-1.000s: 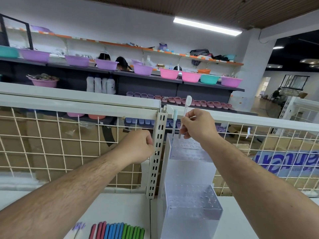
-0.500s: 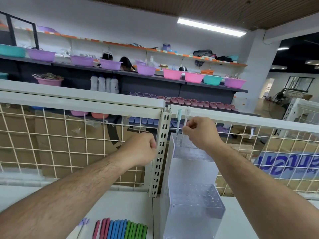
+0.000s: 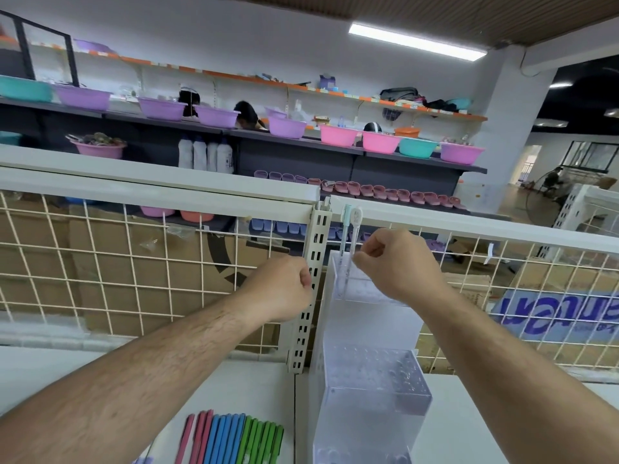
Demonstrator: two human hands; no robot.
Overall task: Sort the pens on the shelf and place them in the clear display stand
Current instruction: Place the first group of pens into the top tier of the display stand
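The clear display stand (image 3: 371,380) rises in steps against the wire back panel. In its top tier (image 3: 365,289) a teal pen (image 3: 345,226) stands upright. Right beside it is a white pen (image 3: 356,222), its lower end down inside the tier. My right hand (image 3: 397,266) pinches the white pen's shaft just above the tier's rim. My left hand (image 3: 279,288) is curled into a fist against the slotted upright post (image 3: 315,249), and nothing shows in it. A row of pink, blue and green pens (image 3: 234,437) lies on the white shelf (image 3: 254,390) at the bottom.
A white wire grid panel (image 3: 134,262) with a top rail backs the shelf, with cardboard boxes behind it. A few pale pens (image 3: 144,458) lie left of the coloured row. Far shelves hold plastic basins (image 3: 338,134).
My right hand has lowered the white pen from above the rail down into the top tier, next to the teal pen. My left hand has stayed by the post.
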